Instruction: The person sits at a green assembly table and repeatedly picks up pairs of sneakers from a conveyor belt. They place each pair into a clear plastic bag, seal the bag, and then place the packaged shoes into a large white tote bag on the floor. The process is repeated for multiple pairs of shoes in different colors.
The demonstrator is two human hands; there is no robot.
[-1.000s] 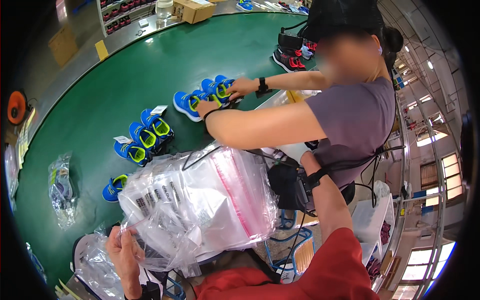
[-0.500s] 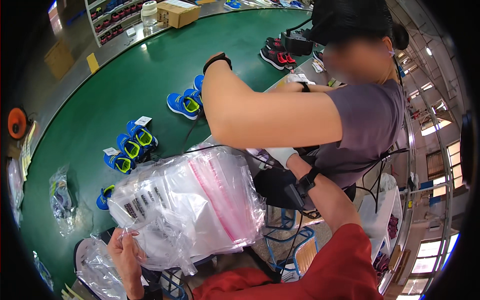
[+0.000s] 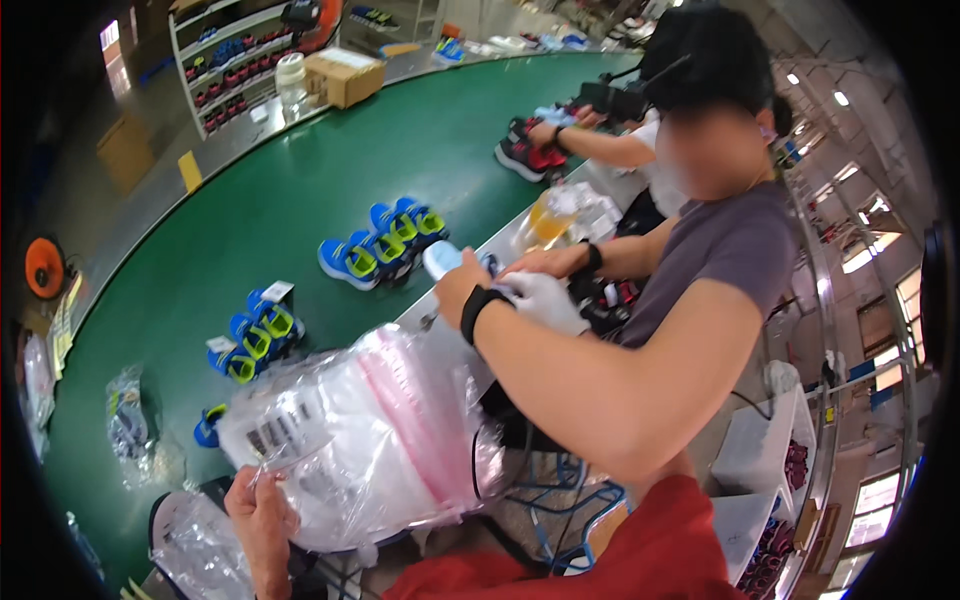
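My left hand (image 3: pixel 262 510) is closed at the near left corner of a stack of clear plastic bags (image 3: pixel 340 450), pinching thin film between thumb and fingers. The stack has a pink strip across it and dark print on its left part. My right hand (image 3: pixel 545 303), in a white glove, is beside a co-worker's two hands; that person's forearm hides my wrist, and its fingers are blurred and partly covered. A co-worker's hand (image 3: pixel 460 288) grips a light-blue object (image 3: pixel 442 260), perhaps a shoe seen by its sole. Close by, blue shoes with lime linings (image 3: pixel 385 240) stand in a row.
More blue shoes (image 3: pixel 255 335) with white tags stand left on the green table (image 3: pixel 200 270). A bagged item (image 3: pixel 128 425) lies farther left. A cardboard box (image 3: pixel 345 78) and jar (image 3: pixel 291 80) stand at the far edge. Another person's arm (image 3: pixel 605 147) reaches black-and-red shoes (image 3: pixel 525 150). A stool (image 3: pixel 570 510) is below.
The co-worker's near arm has come down and back from the table, now holding the light-blue object and uncovering the row of blue shoes. My left hand stays at the bags; the view has shifted slightly.
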